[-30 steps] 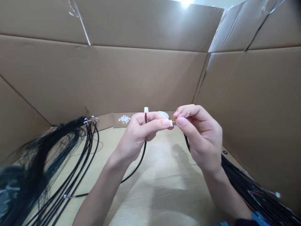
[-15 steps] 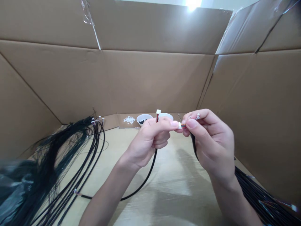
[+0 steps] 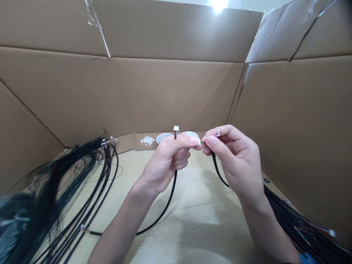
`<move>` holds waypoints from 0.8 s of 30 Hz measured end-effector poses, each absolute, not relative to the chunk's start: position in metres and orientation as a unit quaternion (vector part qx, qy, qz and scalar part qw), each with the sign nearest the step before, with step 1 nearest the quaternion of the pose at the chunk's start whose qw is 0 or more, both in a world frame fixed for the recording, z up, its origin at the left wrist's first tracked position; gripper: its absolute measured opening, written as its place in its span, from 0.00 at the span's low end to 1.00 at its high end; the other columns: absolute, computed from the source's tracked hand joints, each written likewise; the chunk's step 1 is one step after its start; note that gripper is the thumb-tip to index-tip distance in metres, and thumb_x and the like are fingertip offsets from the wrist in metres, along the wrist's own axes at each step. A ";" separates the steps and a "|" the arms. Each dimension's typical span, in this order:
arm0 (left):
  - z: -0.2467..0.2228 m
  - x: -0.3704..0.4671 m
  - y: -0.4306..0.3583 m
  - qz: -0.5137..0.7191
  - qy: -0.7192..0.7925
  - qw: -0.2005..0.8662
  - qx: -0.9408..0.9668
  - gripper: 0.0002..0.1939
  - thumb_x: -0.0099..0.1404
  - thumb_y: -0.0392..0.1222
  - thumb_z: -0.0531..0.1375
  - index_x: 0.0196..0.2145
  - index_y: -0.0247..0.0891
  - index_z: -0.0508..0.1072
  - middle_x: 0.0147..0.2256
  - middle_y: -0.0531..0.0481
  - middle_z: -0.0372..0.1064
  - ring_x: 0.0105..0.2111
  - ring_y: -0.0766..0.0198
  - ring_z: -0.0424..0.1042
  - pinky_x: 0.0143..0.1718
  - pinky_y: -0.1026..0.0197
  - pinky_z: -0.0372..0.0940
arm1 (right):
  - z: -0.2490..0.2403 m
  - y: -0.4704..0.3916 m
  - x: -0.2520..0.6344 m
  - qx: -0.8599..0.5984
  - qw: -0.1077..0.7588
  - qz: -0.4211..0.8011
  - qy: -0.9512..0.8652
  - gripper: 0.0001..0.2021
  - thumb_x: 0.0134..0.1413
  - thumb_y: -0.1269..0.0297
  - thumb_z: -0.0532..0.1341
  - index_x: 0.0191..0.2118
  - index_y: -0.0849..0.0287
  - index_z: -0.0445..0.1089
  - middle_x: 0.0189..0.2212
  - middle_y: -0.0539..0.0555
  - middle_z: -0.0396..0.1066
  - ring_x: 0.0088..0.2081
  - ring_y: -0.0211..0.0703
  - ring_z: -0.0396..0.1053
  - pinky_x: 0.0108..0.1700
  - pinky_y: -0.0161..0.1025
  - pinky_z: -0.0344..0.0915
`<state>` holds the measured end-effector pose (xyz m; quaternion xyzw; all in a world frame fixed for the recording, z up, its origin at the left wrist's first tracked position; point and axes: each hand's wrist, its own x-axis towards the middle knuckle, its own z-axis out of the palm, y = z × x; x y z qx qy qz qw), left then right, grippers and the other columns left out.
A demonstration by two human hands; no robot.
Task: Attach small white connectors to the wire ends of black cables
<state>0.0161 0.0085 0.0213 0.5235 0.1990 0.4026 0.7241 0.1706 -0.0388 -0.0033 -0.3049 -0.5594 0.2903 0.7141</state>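
Head view — left hand [image 3: 169, 156], thumb extended — pinches a white connector [image 3: 199, 142].

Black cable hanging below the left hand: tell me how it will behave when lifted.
The black cable should bend easily yet spring a little, as it hangs from the left hand in a smooth, unkinked curve. The thin wires under the upright white connector are probably its frailer part, being much narrower than the black jacket.

Brown cardboard walls [image 3: 176, 88] at back and sides, bright white light [image 3: 219, 4] up top, small black ring [image 3: 266, 180] near right wall.
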 end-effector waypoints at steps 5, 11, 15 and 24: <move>0.023 0.015 0.009 0.418 0.214 0.711 0.523 0.12 0.58 0.43 0.70 0.22 0.35 0.77 0.17 0.64 0.38 0.17 0.75 0.36 0.16 0.68 0.39 | 0.001 -0.038 0.175 -0.303 0.699 0.311 -0.568 0.04 0.64 0.71 0.72 0.39 0.53 0.81 0.36 0.46 0.82 0.36 0.33 0.79 0.42 0.28 0.77; 0.023 0.014 0.009 0.421 0.226 0.706 0.523 0.11 0.57 0.43 0.70 0.22 0.35 0.77 0.17 0.64 0.38 0.17 0.75 0.35 0.16 0.67 0.38 | -0.001 -0.035 0.184 -0.295 0.692 0.275 -0.599 0.05 0.64 0.71 0.71 0.40 0.52 0.82 0.36 0.47 0.82 0.39 0.36 0.80 0.45 0.30 0.78; 0.023 0.014 0.009 0.423 0.223 0.703 0.526 0.11 0.58 0.43 0.70 0.22 0.36 0.77 0.17 0.64 0.38 0.17 0.74 0.36 0.16 0.67 0.39 | -0.001 -0.034 0.189 -0.298 0.690 0.252 -0.610 0.05 0.64 0.71 0.70 0.39 0.52 0.82 0.36 0.48 0.82 0.39 0.38 0.80 0.44 0.34 0.78; 0.026 0.015 0.008 0.434 0.237 0.704 0.509 0.19 0.60 0.44 0.69 0.18 0.38 0.66 0.18 0.64 0.36 0.18 0.73 0.33 0.16 0.66 0.37 | -0.002 -0.034 0.186 -0.305 0.650 -0.033 -0.695 0.11 0.61 0.73 0.71 0.41 0.46 0.82 0.42 0.52 0.80 0.44 0.50 0.77 0.46 0.51 0.77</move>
